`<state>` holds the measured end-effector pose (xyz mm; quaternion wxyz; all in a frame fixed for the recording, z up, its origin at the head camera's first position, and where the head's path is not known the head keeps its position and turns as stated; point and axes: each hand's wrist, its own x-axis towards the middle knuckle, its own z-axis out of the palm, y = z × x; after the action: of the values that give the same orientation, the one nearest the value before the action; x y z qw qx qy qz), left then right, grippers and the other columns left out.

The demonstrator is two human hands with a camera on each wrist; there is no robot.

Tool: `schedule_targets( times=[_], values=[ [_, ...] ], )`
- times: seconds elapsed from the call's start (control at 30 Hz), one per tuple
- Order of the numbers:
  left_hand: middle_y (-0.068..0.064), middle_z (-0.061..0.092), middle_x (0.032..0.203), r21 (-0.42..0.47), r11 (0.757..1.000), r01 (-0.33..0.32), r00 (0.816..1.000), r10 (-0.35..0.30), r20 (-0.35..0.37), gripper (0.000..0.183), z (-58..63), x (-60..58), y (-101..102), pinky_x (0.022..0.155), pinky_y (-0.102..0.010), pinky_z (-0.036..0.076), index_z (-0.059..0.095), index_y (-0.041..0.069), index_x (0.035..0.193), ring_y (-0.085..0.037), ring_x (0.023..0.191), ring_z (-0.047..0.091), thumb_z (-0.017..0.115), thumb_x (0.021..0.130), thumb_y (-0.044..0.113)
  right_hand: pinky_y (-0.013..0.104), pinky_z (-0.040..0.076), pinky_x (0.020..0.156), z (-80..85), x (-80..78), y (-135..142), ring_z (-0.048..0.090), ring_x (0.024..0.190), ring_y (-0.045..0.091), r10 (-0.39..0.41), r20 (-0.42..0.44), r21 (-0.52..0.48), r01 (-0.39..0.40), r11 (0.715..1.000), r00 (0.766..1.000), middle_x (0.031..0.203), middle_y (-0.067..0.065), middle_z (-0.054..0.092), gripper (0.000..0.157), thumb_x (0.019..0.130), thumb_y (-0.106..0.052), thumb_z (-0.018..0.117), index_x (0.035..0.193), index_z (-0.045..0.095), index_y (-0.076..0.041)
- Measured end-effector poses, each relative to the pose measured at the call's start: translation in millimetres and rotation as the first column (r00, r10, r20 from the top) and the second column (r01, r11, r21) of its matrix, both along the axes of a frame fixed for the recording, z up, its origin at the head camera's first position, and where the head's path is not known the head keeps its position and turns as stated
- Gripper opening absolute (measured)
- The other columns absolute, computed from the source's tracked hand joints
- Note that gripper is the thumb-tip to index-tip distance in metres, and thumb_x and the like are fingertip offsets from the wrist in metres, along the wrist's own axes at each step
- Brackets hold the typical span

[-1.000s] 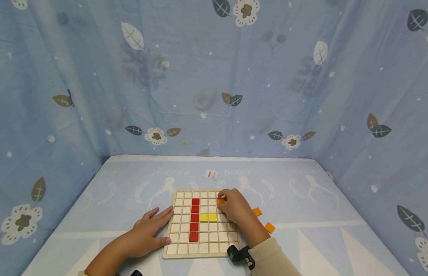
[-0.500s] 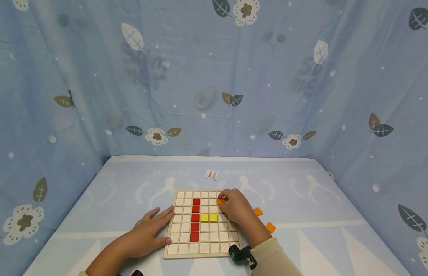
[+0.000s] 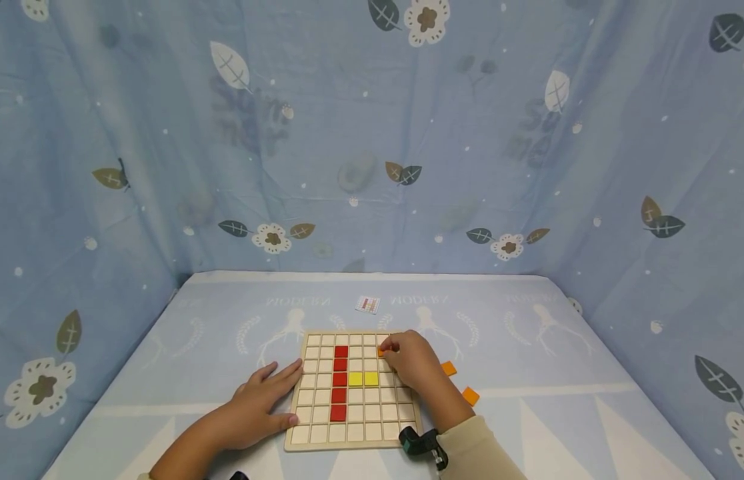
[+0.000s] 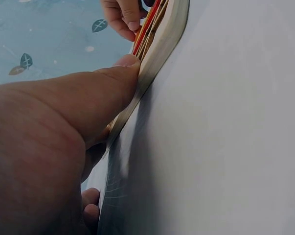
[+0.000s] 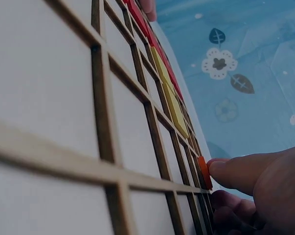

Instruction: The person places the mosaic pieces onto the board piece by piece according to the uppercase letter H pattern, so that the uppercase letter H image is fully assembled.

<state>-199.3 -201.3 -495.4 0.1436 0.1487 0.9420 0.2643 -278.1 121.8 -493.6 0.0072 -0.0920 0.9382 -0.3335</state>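
A wooden grid board [image 3: 297,434] lies flat on the table, with a column of red tiles [image 3: 339,379] and two yellow tiles [image 3: 363,379] in its cells. My left hand [image 3: 258,407] rests at the board's left edge, fingers spread; its thumb touches the rim in the left wrist view. My right hand [image 3: 411,360] pinches an orange tile [image 5: 204,172] at a cell near the board's far right. Most of that tile is hidden by the fingers in the head view. Whether it sits fully down in the cell I cannot tell.
Two loose orange tiles [image 3: 471,397] lie on the table right of the board, by the right forearm. A small pattern card [image 3: 367,305] lies beyond the board's far edge. Blue patterned cloth [image 3: 360,133] hangs behind and at both sides.
The right hand's fingers have shifted slightly over the orange tile, and less of it shows now. The left hand and the board stay put.
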Motion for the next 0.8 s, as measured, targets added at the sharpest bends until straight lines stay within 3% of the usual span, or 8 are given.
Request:
schedule_targets(
  times=[0.13,0.4,0.57,0.67,0.8],
  values=[
    [0.017,0.019,0.174,-0.003,1.0,-0.001,1.0,0.001,0.005,0.09,-0.4,0.5,-0.7,0.117,-0.079,0.011,0.035,0.029,0.165,-0.045,0.161,0.007,0.076,0.09,0.057,0.048,0.057,0.093,0.4,1.0,2.2,0.066,0.113,0.029,0.003,0.014,-0.012,-0.003,1.0,1.0,0.12,0.007,0.07,0.018,0.101,-0.017,0.071,0.113,0.083,-0.021],
    [0.016,0.019,0.174,-0.004,1.0,0.015,1.0,-0.015,-0.012,0.09,-1.3,0.7,-1.9,0.117,-0.078,0.012,0.034,0.029,0.166,-0.045,0.161,0.007,0.074,0.091,0.058,0.041,0.055,0.088,6.8,7.7,6.5,0.064,0.107,0.022,0.127,0.021,0.09,-0.128,0.988,0.992,0.12,0.004,0.064,0.031,0.103,-0.014,0.067,0.134,0.074,-0.014],
    [0.018,0.018,0.174,-0.009,1.0,0.016,1.0,-0.016,-0.015,0.09,-1.2,1.0,-1.6,0.118,-0.078,0.012,0.033,0.03,0.166,-0.045,0.161,0.008,0.074,0.091,0.059,0.043,0.055,0.09,9.1,12.5,9.8,0.062,0.112,0.024,0.211,0.013,0.165,-0.21,0.964,0.977,0.127,0.008,0.06,0.032,0.106,-0.014,0.064,0.136,0.071,-0.008],
    [0.017,0.019,0.174,-0.007,1.0,0.018,1.0,-0.019,-0.021,0.09,-0.8,1.0,-1.6,0.119,-0.077,0.011,0.033,0.029,0.166,-0.045,0.161,0.008,0.074,0.091,0.058,0.043,0.054,0.091,8.0,12.5,10.5,0.06,0.113,0.023,0.212,0.027,0.154,-0.213,0.965,0.977,0.129,0.009,0.058,0.036,0.106,-0.015,0.064,0.141,0.068,-0.009],
    [0.016,0.019,0.174,-0.007,1.0,0.022,0.999,-0.022,-0.027,0.09,-1.1,0.9,-2.2,0.118,-0.077,0.011,0.033,0.029,0.166,-0.045,0.161,0.008,0.073,0.092,0.058,0.04,0.051,0.085,10.1,12.3,14.3,0.057,0.099,0.019,0.189,0.044,0.096,-0.193,0.977,0.981,0.126,0.008,0.059,0.042,0.105,-0.018,0.066,0.146,0.064,-0.013]
  ],
)
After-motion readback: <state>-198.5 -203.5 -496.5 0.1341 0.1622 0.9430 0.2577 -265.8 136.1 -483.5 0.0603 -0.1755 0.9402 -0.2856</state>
